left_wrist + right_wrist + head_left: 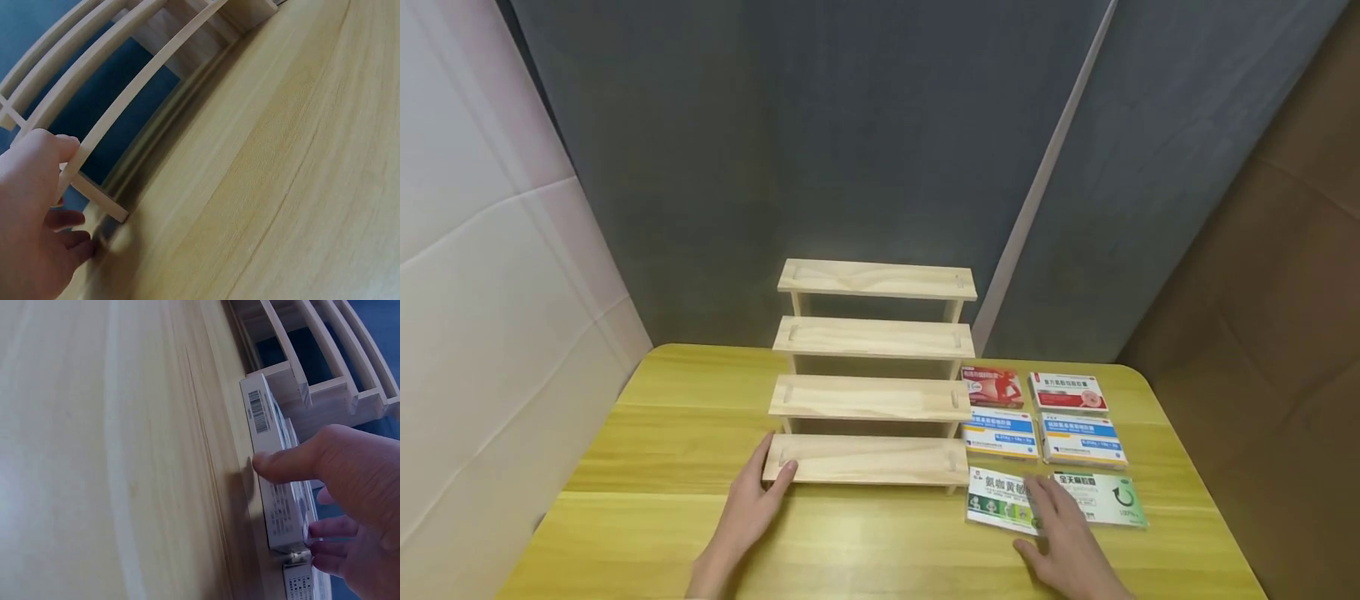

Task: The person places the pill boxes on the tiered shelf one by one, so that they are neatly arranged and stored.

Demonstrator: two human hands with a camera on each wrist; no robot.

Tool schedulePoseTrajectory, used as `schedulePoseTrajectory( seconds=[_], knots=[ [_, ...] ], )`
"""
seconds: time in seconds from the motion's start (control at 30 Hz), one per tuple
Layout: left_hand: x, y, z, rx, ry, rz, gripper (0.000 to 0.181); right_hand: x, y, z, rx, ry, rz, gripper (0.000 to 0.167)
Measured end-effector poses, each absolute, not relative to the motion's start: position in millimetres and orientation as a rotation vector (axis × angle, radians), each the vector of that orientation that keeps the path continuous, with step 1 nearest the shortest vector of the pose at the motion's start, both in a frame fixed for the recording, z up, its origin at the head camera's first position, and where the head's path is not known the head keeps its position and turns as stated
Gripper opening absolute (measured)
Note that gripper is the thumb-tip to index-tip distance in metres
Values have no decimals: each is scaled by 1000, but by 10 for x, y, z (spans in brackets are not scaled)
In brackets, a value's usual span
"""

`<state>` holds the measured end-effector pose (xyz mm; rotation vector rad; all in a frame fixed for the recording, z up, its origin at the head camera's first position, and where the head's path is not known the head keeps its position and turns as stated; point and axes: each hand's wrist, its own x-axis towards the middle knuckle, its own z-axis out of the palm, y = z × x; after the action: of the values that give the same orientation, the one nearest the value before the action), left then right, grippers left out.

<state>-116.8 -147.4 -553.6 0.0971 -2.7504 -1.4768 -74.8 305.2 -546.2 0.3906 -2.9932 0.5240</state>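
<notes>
A pale wooden four-step display rack [872, 458] stands on the table. My left hand [756, 492] grips the left end of its lowest shelf, with the thumb on top; in the left wrist view the other fingers [78, 247] are below the board. My right hand [1067, 533] is at the right end of a white-and-green medicine box [996, 498], fingers over the end and thumb by the near side. The right wrist view shows the thumb [281, 465] in front of the box's barcoded side [265, 437]; firm contact cannot be made out.
Right of the rack lie a green-and-white box [1108, 500], two blue-and-white boxes [1000, 433], a red box [992, 387] and a white-and-red box [1067, 392]. A dark grey curtain [850, 150] hangs behind the yellow wood-grain table [685, 417].
</notes>
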Motion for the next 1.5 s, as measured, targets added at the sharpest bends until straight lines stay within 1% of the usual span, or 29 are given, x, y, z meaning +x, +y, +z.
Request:
schedulePoseTrajectory(
  seconds=[0.23,0.6,0.9,1.13,1.27,1.37,1.5],
  knots=[
    [-1226,-1467,-5582,127,-2631,-1683,76,-672,3046,-5366,221,-3136,593,87],
    [-1244,-1424,-5690,125,-2400,-1976,68,-581,3031,-5340,146,-3215,667,88],
    [-1240,-1412,-5749,105,-2331,-1990,65,-422,3014,-5395,59,-3198,732,85],
    [-1228,-1413,-5784,113,-2291,-2004,66,-336,3045,-5443,16,-3178,712,91],
    [-1225,-1412,-5790,115,-2275,-2010,66,-331,3091,-5426,-7,-3166,799,95],
    [-1230,-1410,-5794,127,-2267,-2010,66,-330,3132,-5395,18,-3097,834,93],
    [-1232,-1406,-5797,140,-2261,-2008,65,-319,3170,-5385,51,-2924,751,89]
  ],
)
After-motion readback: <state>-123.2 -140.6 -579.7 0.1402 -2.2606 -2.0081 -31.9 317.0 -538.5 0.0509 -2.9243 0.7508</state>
